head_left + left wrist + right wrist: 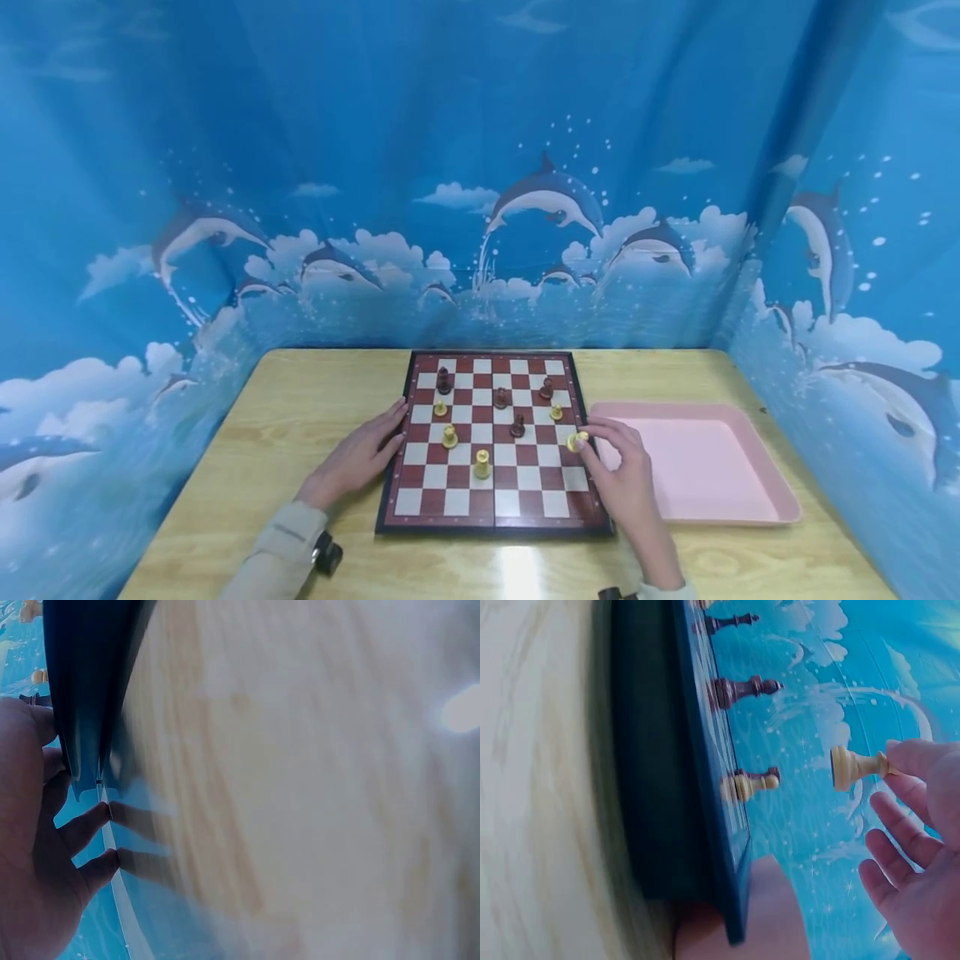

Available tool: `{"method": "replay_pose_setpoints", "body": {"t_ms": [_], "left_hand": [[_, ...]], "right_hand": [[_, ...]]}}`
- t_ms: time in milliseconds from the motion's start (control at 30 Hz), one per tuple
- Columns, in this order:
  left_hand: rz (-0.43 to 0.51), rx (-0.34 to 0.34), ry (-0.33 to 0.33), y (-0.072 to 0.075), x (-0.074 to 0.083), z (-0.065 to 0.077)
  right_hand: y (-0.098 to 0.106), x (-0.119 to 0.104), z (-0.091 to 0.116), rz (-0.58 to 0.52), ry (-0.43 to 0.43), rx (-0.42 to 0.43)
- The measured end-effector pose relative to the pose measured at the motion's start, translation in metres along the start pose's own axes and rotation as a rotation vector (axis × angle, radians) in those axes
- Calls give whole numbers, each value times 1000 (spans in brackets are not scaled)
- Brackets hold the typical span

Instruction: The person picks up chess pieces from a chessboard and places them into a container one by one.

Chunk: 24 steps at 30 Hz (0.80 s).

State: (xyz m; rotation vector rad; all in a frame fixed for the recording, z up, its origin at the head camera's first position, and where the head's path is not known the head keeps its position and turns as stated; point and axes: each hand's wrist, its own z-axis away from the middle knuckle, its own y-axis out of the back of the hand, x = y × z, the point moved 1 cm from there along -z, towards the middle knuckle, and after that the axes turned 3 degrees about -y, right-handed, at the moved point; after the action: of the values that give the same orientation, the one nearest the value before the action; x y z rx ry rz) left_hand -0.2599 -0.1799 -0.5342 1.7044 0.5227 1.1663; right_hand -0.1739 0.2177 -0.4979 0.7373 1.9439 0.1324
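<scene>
A chessboard (491,492) lies in the middle of the wooden table, with several dark and light pieces on it. My right hand (626,471) pinches a light pawn (577,441) at the board's right edge. In the right wrist view the pawn (855,766) hangs clear of the board (705,750), held at its top by my fingertips (907,757). My left hand (360,454) lies with straight fingers against the board's left edge. The left wrist view shows those fingers (86,825) touching the dark frame (82,690).
A pink tray (780,492) sits just right of the board, next to my right hand. Blue dolphin curtains (480,167) close in the table at the back and both sides. Bare wood (300,400) lies left of the board.
</scene>
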Motion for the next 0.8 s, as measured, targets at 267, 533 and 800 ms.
{"method": "replay_pose_setpoints", "body": {"t_ms": [267, 533, 800], "left_hand": [[10, -6, -4, -1, -4, 2], [24, -15, -11, 4, -7, 3], [33, -14, -27, 4, -2, -2]], "right_hand": [[18, 21, -1, -25, -50, 131], [29, 44, -5, -65, -138, 227], [31, 52, -7, -57, -237, 205]]}}
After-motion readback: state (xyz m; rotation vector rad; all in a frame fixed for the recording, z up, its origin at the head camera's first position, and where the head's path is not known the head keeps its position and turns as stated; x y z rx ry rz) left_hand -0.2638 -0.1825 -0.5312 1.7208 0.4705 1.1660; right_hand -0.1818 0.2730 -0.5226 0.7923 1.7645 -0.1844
